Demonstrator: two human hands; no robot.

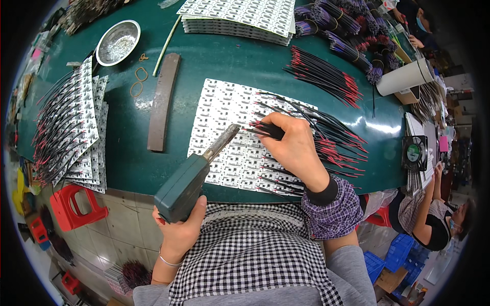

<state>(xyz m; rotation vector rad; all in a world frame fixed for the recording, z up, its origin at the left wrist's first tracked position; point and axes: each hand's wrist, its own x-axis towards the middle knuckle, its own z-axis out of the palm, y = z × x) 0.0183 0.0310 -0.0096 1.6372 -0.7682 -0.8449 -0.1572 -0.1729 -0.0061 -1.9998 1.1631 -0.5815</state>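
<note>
In my left hand is a dark green soldering gun, gripped by its handle. Its metal tip points up and right over a white panel of small circuit boards. My right hand is closed on a small bunch of black wires, their red ends toward the tip. Tip and wire ends look close together; whether they touch I cannot tell. More black wires with red ends lie across the panel's right side, reaching past its edge, partly hidden by my right hand.
Wired panels pile up on the left, beside a brown bar, rubber bands and a metal bowl. Stacked panels, loose wires, purple wire bundles, a white cylinder and a fan stand beyond and right.
</note>
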